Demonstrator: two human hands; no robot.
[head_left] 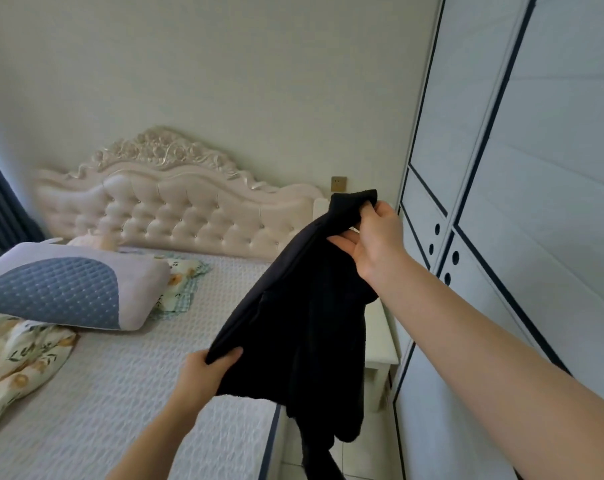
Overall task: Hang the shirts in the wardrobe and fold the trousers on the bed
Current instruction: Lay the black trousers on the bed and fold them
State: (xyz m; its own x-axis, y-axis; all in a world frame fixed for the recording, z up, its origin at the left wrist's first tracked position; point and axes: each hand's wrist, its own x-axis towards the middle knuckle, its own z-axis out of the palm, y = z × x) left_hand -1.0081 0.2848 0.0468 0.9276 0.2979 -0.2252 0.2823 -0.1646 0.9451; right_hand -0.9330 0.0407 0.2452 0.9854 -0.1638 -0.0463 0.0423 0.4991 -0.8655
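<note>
Pillow (61, 289) sits at the left of the frame on the bed (127, 393). Left hand (203, 372), lower middle, fingers pinching a corner of the black garment (293, 323); right hand (376, 237) pinches the top edge higher up, probably stretching it flat to sort it, closed wardrobe (518, 202) at right.

The right grip (376, 237) is raised at the top corner of the black garment (304, 323), fingers curled over the cloth's upper edge and thumb beneath, bare forearm stretched out straight behind it. The left grip (207, 372) sits lower, at the garment's near left corner, thumb on top pinching the edge, its bare forearm angled up from below
</note>
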